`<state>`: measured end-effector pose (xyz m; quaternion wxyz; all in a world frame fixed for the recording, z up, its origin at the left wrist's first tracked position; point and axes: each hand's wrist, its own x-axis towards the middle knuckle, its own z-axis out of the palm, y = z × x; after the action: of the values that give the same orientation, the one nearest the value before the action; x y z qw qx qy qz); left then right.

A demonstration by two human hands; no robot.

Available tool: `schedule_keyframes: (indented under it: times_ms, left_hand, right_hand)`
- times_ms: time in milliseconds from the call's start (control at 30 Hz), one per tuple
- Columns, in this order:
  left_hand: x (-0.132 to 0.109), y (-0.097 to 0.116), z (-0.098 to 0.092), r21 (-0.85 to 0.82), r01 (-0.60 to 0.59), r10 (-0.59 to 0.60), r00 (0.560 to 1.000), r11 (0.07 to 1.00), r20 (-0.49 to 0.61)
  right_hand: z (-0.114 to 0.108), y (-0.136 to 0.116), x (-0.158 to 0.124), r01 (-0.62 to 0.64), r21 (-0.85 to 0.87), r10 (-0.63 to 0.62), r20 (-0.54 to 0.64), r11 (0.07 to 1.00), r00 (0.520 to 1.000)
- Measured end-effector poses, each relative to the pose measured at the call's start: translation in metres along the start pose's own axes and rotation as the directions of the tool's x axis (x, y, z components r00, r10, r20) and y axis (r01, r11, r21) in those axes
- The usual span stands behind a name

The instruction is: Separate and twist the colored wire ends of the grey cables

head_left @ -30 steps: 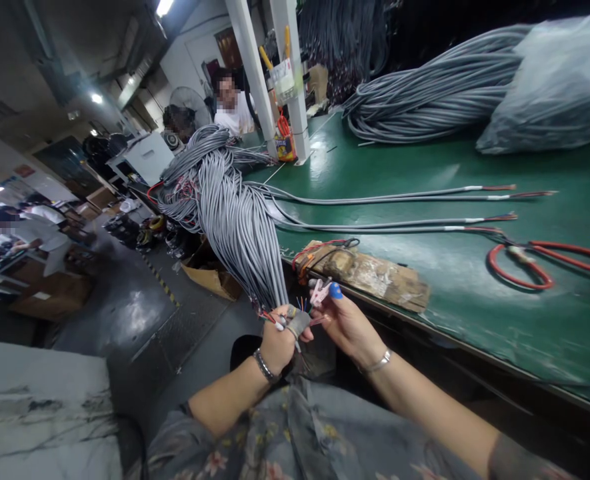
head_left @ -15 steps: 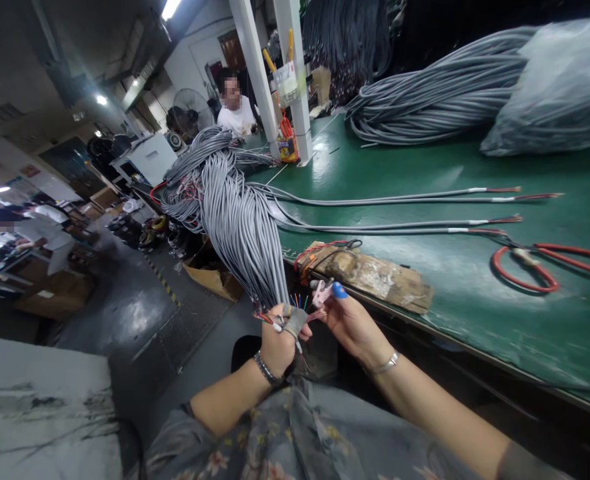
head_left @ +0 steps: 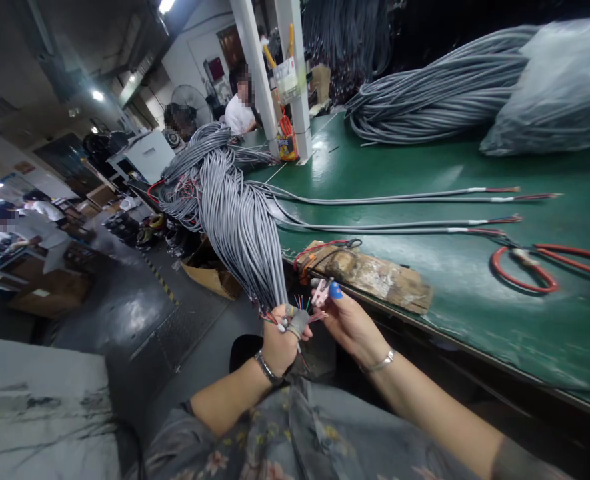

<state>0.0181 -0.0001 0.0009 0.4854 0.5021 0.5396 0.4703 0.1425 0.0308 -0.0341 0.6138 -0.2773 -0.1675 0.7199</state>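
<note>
My left hand (head_left: 281, 343) is closed around the end of a grey cable, with grey wrapping on its thumb. Thin coloured wires (head_left: 302, 303) fan out above that thumb, and copper-red strands (head_left: 317, 317) point toward my other hand. My right hand (head_left: 349, 327), with a blue cover on a fingertip, pinches a small pink clip-like tool (head_left: 320, 293) close to the wires. Whether the tool touches them I cannot tell. Right behind my left hand, a thick bundle of grey cables (head_left: 239, 220) hangs over the bench edge, its cut ends showing coloured wires.
On the green bench (head_left: 399, 173) lie several cable ends with white sleeves, a worn wooden block (head_left: 379, 277) and red-handled pliers (head_left: 525, 270). A bagged cable coil (head_left: 439, 93) sits behind. A white post (head_left: 295, 87) rises beyond; a person (head_left: 239, 110) sits past it.
My right hand and the pink tool have shifted slightly left and tilted. My left hand keeps its hold on the cable. The person in the background has turned.
</note>
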Motion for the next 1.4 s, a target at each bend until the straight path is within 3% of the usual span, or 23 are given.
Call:
schedule_keyframes:
  times_ms: [200,300,367,500,600,733,800,867,933,1033,1133,1267,1400]
  left_hand:
    - [-0.001,-0.001,-0.004,0.028,-0.038,0.037,0.999,0.999,0.035]
    - [-0.002,-0.004,-0.009,0.058,-0.068,0.064,0.996,0.996,0.059]
    - [-0.003,-0.007,-0.013,0.099,-0.078,0.068,0.993,0.992,0.099]
    - [-0.002,-0.012,-0.019,0.218,-0.138,0.091,0.974,0.966,0.209]
    - [0.003,-0.013,-0.023,0.288,-0.236,0.123,0.925,0.928,0.36]
    - [0.013,-0.013,-0.031,0.362,-0.37,0.132,0.833,0.856,0.538]
    - [0.015,-0.015,-0.034,0.383,-0.384,0.122,0.821,0.84,0.557]
    - [0.015,-0.017,-0.035,0.381,-0.334,0.097,0.847,0.862,0.522]
    - [0.012,-0.017,-0.033,0.348,-0.248,0.074,0.893,0.904,0.445]
    - [0.008,-0.014,-0.024,0.27,-0.167,0.073,0.942,0.948,0.327]
    - [0.006,-0.011,-0.016,0.23,-0.153,0.089,0.959,0.961,0.268]
    - [0.01,-0.006,-0.017,0.221,-0.125,0.051,0.948,0.967,0.313]
    - [0.016,-0.001,-0.031,0.264,-0.217,0.06,0.864,0.94,0.499]
  right_hand:
    - [-0.004,-0.003,-0.006,-0.099,-0.023,0.1,0.064,0.995,0.993]
    - [-0.013,-0.009,-0.012,-0.217,-0.175,0.249,0.187,0.96,0.95]
    - [-0.018,-0.013,-0.014,-0.222,-0.305,0.299,0.237,0.926,0.924]
    - [-0.016,-0.018,-0.016,-0.1,-0.482,0.239,0.235,0.87,0.942]
    - [-0.008,-0.021,-0.019,0.031,-0.586,0.161,0.273,0.81,0.949]
    - [0.0,-0.023,-0.028,0.336,-0.711,-0.041,0.397,0.618,0.917]
    - [-0.002,-0.023,-0.034,0.42,-0.721,-0.11,0.436,0.552,0.893]
    - [-0.007,-0.021,-0.038,0.41,-0.712,-0.165,0.389,0.57,0.906]
    - [-0.014,-0.016,-0.041,0.314,-0.681,-0.177,0.266,0.661,0.948]
    - [-0.02,-0.005,-0.044,0.112,-0.583,-0.047,0.126,0.805,0.991]
    - [-0.017,0.008,-0.046,0.074,-0.493,-0.038,0.082,0.867,0.996]
    - [-0.008,0.012,-0.043,0.096,-0.445,-0.09,0.034,0.89,0.995]
    - [0.0,0.006,-0.036,0.065,-0.485,-0.017,0.102,0.872,0.995]
